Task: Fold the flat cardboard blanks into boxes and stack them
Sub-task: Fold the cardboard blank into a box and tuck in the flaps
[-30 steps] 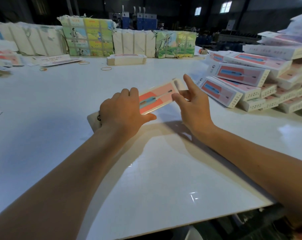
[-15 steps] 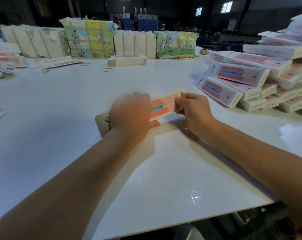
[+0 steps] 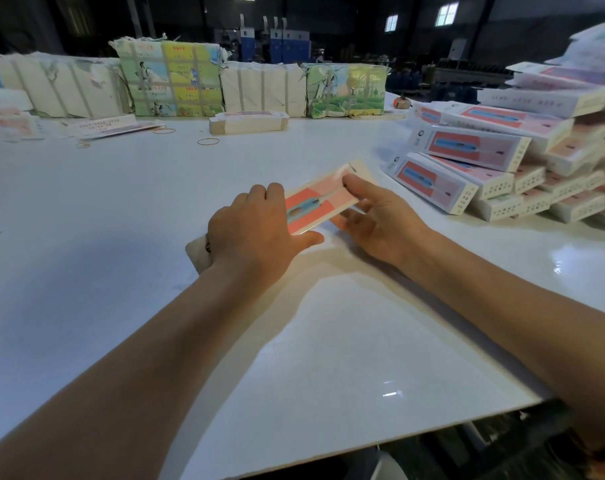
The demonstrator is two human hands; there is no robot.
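Observation:
A pink and red cardboard box [image 3: 323, 199] printed with a blue item lies slanted on the white table [image 3: 121, 202], just in front of me. My left hand [image 3: 256, 233] lies palm down over its left half, fingers over the far edge and thumb along the near edge, and grips it. My right hand [image 3: 380, 220] holds the right end, one digit on top and the other fingers under the near edge. The box's left end flap [image 3: 197, 252] sticks out past my left wrist. Folded boxes [image 3: 467, 157] are heaped at the right.
A low stack of flat blanks [image 3: 249, 122] sits at the back centre, with wrapped bundles [image 3: 171, 79] lined up behind it. Rubber bands [image 3: 208, 142] and loose sheets [image 3: 110, 128] lie at the back left. The table's front edge [image 3: 363, 441] runs close to me.
My right hand, curled tight at the box's right end half a second ago, has spread out, one digit now on top. My left hand has stayed on the box.

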